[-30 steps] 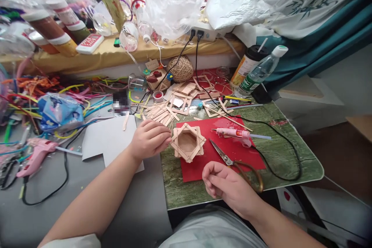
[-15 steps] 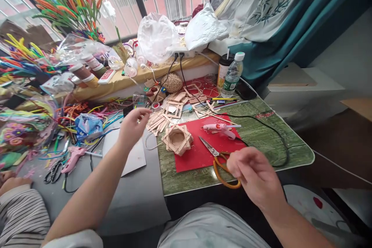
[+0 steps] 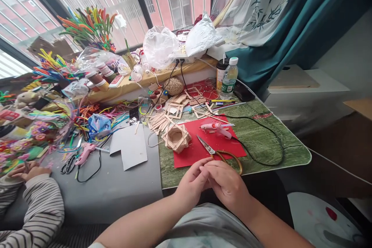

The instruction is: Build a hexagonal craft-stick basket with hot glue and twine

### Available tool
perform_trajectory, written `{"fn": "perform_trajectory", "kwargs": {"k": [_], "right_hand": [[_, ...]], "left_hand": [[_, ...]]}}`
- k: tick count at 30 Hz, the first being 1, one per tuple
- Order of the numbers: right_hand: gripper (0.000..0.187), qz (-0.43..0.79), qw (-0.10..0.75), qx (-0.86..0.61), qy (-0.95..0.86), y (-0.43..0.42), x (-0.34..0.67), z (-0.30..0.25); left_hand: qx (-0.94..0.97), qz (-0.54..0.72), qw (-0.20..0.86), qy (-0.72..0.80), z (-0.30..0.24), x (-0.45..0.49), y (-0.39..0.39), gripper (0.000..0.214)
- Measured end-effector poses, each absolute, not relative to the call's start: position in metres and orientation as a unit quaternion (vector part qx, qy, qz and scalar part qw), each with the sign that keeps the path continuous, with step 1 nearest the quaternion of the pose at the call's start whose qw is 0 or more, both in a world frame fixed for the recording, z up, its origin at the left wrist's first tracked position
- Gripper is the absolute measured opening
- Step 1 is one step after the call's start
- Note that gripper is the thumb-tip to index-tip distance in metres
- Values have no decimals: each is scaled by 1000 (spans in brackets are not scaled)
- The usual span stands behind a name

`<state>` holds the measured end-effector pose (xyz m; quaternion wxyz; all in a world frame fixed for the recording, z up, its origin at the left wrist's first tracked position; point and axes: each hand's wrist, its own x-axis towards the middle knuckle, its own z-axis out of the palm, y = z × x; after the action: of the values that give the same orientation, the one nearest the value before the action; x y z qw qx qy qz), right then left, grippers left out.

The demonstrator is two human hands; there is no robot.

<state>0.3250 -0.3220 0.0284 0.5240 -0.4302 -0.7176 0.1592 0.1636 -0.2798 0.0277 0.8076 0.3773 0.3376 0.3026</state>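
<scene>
My left hand (image 3: 192,183) and my right hand (image 3: 228,184) meet in front of my body at the table's front edge. Their fingers are closed and pressed together; whether anything is between them is hidden. Just beyond lie scissors (image 3: 238,163) with orange handles, partly covered by my right hand. The blades rest on a red sheet (image 3: 190,159). A pink glue gun (image 3: 216,128) lies farther back on that sheet. On its left edge stands a many-sided hollow stack of craft sticks (image 3: 176,138).
Loose craft sticks (image 3: 160,123), a twine ball (image 3: 173,86) and a water bottle (image 3: 229,78) are behind. A white card (image 3: 133,151) lies left. Farther left are another pink glue gun (image 3: 85,154), black scissors (image 3: 68,164) and another person's hands (image 3: 36,171). A black cord (image 3: 261,118) curves right.
My left hand has come down and right from above the white card to meet my right hand. My right hand has moved left, over the scissors' handles. The view has turned slightly left.
</scene>
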Motion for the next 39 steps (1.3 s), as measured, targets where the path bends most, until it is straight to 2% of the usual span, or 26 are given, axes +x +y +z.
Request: {"fn": "perform_trajectory", "kwargs": {"k": [3, 5, 9, 12, 15, 18, 20, 23, 26, 29, 32, 37, 39], "right_hand": [[43, 168, 535, -431, -707, -329, 329, 31], [37, 164, 534, -453, -695, -333, 337, 31], [26, 197, 503, -467, -700, -338, 350, 19], [20, 295, 499, -499, -644, -343, 345, 5], [22, 360, 505, -527, -581, -344, 336, -1], [27, 321, 504, -532, -600, -328, 333, 1], [29, 286, 483, -540, -627, -307, 334, 8], [32, 253, 391, -551, -693, -266, 329, 23], [39, 201, 240, -609, -729, -230, 315, 36], [34, 194, 178, -632, -729, -206, 299, 39], [15, 203, 165, -617, -742, -195, 294, 32], [30, 216, 219, -573, -760, -202, 310, 39], [33, 225, 276, -563, -745, -212, 320, 55]], "left_hand": [[425, 239, 813, 317, 34, 155, -273, 60], [467, 198, 797, 327, 34, 146, -271, 46], [555, 233, 680, 417, 20, 134, -271, 39], [700, 264, 536, 391, 13, 129, -262, 32], [869, 283, 314, 259, 20, 121, -238, 15], [933, 279, 97, 204, 38, 103, -202, 32], [922, 296, 43, 246, 48, 89, -177, 36], [912, 280, 9, 298, 51, 69, -150, 43], [909, 256, 23, 329, 40, 59, -140, 65], [905, 273, 36, 323, 22, 55, -141, 64], [887, 331, 37, 320, 9, 54, -143, 54], [885, 342, 51, 312, 9, 56, -141, 28], [884, 346, 56, 310, 10, 57, -140, 21]]}}
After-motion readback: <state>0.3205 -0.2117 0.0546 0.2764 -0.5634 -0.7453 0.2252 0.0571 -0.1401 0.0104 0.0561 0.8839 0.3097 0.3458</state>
